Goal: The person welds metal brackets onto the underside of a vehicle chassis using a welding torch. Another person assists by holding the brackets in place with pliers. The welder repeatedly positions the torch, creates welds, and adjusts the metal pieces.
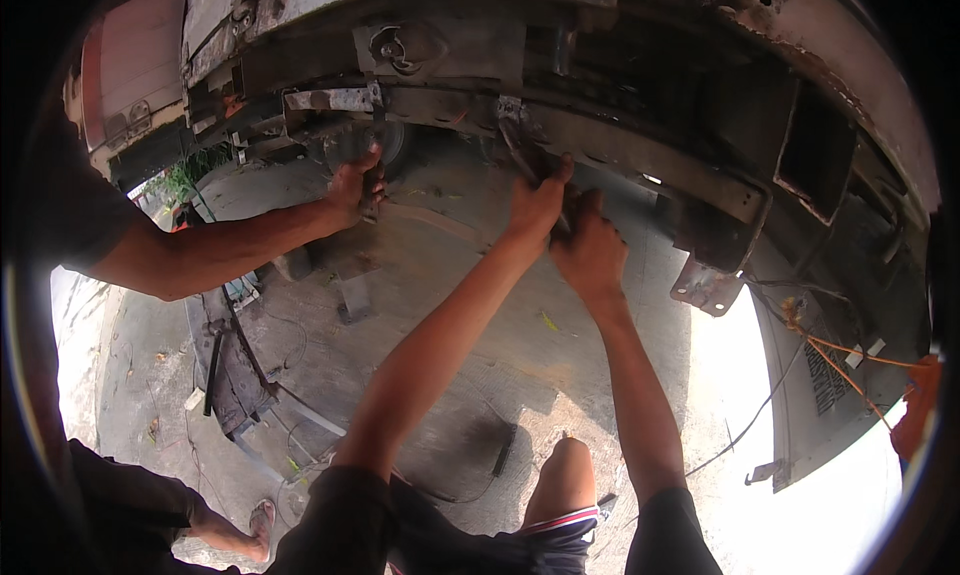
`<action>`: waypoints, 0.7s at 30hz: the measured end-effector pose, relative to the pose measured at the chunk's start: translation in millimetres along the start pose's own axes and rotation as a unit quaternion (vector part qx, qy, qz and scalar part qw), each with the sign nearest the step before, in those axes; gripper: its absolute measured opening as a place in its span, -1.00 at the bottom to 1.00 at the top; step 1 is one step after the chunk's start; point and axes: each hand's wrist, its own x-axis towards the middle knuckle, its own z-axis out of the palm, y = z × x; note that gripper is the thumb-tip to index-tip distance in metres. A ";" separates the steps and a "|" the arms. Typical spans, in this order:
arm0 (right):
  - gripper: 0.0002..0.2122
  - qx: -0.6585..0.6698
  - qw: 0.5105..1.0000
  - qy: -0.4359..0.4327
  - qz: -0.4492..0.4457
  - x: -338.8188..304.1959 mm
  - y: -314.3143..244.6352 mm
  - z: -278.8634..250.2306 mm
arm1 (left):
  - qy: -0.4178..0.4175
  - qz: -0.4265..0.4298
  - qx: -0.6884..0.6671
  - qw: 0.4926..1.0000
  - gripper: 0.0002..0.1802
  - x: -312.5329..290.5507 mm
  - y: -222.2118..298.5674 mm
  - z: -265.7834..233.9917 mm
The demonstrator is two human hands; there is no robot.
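Observation:
Both of my hands are raised to the dark underside of a vehicle. My left hand (538, 205) is closed round a dark metal bar (522, 153), its thumb pointing up along it. Just below and to the right, my right hand (592, 250) is closed on the lower end of the same bar. The bar slants upward to a small worn bracket (509, 107) on the long metal beam (620, 143); whether it is fixed there I cannot tell. To the left, a co-worker's hand (352, 187) grips another upright metal piece (376, 125) below the beam.
A drilled metal plate (705, 285) hangs at the beam's right end. Orange cords (850, 355) and dark wires stretch across the right side. A wheel (385, 147) stands behind the beam. Rusty metal parts (240, 375) lie on the concrete near the co-worker's sandalled foot (262, 530).

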 end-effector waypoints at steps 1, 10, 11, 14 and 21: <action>-0.57 0.003 1.000 -0.009 0.002 0.2 0.8 -1.2 | -0.012 -0.002 0.012 1.000 -0.69 -1.8 1.0 -3.3; -0.60 0.031 0.998 -0.047 -0.027 -4.9 7.0 -11.2 | -0.091 0.014 0.142 0.986 -0.56 -30.0 7.3 -47.0; -0.61 0.024 0.998 -0.041 -0.032 -5.6 6.5 -10.7 | -0.077 0.074 0.185 0.977 -0.60 -32.9 16.1 -57.0; -0.65 0.013 0.999 -0.017 -0.033 -7.2 5.2 -6.0 | 0.023 0.287 0.310 0.906 -0.72 -35.0 49.7 -76.7; -0.69 0.026 0.998 0.049 -0.043 -8.1 6.3 3.5 | 0.181 0.720 0.511 0.433 -0.78 37.3 151.2 -50.8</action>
